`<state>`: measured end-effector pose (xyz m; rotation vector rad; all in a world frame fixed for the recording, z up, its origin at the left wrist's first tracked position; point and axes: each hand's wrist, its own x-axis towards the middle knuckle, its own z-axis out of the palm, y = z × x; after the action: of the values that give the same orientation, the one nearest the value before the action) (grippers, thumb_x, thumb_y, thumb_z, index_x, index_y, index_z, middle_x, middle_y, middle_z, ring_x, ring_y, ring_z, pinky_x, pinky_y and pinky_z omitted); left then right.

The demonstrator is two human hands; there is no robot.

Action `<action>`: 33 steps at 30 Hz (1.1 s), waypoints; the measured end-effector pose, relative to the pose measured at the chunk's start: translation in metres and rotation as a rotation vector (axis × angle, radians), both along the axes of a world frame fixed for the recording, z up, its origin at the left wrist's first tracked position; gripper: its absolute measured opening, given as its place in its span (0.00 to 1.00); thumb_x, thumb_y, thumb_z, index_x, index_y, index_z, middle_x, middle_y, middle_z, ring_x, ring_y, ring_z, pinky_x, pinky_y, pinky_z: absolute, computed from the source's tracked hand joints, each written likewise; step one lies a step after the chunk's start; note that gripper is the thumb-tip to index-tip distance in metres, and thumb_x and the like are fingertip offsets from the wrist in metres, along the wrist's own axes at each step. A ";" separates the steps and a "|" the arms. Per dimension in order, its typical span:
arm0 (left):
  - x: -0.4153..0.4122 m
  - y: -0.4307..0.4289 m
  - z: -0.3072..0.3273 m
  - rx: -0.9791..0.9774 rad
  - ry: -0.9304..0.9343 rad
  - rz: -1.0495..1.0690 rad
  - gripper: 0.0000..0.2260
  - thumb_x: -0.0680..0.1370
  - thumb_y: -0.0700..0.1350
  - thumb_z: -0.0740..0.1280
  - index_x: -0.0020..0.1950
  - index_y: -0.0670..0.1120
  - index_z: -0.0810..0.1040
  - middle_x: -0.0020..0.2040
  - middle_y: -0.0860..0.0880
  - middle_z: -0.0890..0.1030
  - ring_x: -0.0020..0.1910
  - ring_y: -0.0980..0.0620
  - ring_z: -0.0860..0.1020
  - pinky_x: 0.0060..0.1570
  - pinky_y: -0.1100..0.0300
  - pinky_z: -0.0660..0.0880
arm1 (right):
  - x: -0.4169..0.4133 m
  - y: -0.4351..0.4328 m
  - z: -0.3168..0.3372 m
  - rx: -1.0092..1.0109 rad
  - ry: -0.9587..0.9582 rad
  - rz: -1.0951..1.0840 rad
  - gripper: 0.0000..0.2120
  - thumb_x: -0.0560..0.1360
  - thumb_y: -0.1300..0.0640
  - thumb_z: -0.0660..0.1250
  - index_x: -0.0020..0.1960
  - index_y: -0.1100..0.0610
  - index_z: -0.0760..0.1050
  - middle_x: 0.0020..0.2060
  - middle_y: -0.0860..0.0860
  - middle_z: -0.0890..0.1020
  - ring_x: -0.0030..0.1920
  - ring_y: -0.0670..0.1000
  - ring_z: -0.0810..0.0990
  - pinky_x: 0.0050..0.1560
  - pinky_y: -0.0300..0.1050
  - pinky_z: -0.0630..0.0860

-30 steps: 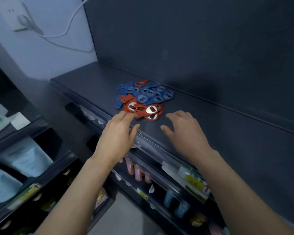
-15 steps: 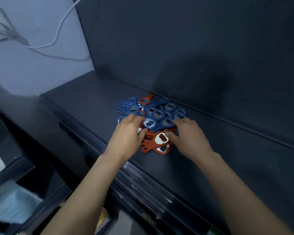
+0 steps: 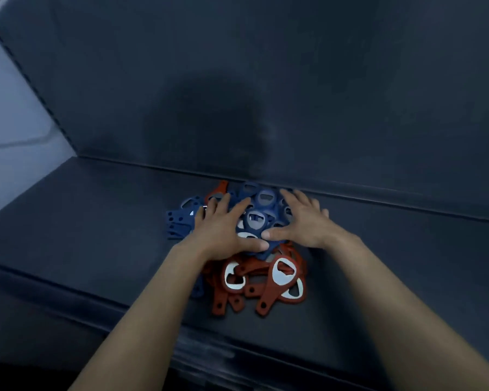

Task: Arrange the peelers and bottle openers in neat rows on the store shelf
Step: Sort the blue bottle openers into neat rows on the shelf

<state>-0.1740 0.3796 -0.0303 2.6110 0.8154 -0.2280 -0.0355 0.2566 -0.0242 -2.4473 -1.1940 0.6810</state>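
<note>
Fingers (image 3: 223,203) of the left hand (image 3: 223,232) and right hand (image 3: 308,224) lie spread flat on blue openers (image 3: 257,218) at the back of the shelf (image 3: 96,235); red openers (image 3: 280,275) lie toward its front.

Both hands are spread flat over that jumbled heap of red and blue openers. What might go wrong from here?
1. The red openers lie nearest the shelf's front edge; a sweep toward the person might push some off.
2. Handles cross in a tangle, so lifting one of the blue openers under the left hand and right hand may drag neighbours along and scatter them.
</note>
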 end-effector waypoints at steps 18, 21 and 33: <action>0.036 0.017 -0.003 0.044 -0.087 -0.165 0.44 0.68 0.65 0.68 0.77 0.52 0.50 0.74 0.49 0.59 0.72 0.47 0.54 0.69 0.51 0.50 | 0.006 0.014 -0.001 0.104 0.149 -0.157 0.29 0.68 0.51 0.75 0.65 0.59 0.72 0.62 0.54 0.74 0.60 0.51 0.73 0.57 0.39 0.69; 0.041 0.017 -0.003 0.012 -0.108 -0.162 0.43 0.68 0.62 0.69 0.76 0.51 0.52 0.73 0.50 0.61 0.71 0.47 0.56 0.69 0.51 0.52 | 0.007 0.012 0.002 0.098 0.137 -0.155 0.23 0.69 0.52 0.75 0.60 0.60 0.75 0.54 0.52 0.76 0.51 0.48 0.73 0.50 0.38 0.69; 0.048 0.005 -0.007 0.019 -0.146 -0.202 0.35 0.70 0.61 0.68 0.74 0.58 0.57 0.70 0.53 0.63 0.69 0.47 0.55 0.65 0.49 0.53 | 0.026 -0.008 -0.014 0.235 -0.030 -0.336 0.21 0.74 0.57 0.69 0.65 0.57 0.70 0.64 0.56 0.69 0.63 0.55 0.69 0.58 0.42 0.69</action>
<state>-0.1260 0.3848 -0.0376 2.6909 0.5070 -0.0846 -0.0094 0.2482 -0.0383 -2.3812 -0.7912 0.3841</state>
